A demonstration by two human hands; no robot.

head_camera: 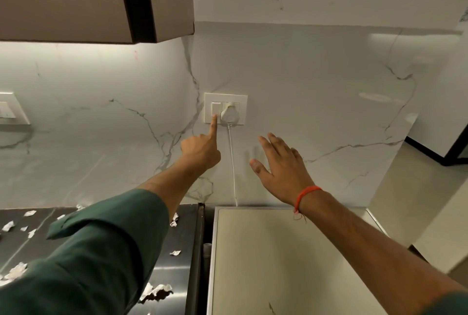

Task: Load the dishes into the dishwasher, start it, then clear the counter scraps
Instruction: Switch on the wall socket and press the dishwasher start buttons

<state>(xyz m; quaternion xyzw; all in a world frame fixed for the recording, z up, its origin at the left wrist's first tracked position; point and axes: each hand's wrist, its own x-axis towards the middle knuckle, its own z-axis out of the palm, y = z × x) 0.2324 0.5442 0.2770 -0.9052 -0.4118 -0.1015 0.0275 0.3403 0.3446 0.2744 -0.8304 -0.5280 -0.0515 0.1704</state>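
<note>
Pressing my left hand's [201, 148] forefinger on the wall switch [215, 109], I keep the other fingers curled in, just left of the white plug [229, 113] and its hanging cord [232, 160]. My right hand [281, 165] hovers spread and holds nothing, near the marble wall above what may be the dishwasher's pale top [283, 259]. Paper scraps [154, 292] litter the dark counter [177, 271] to its left edge.
</note>
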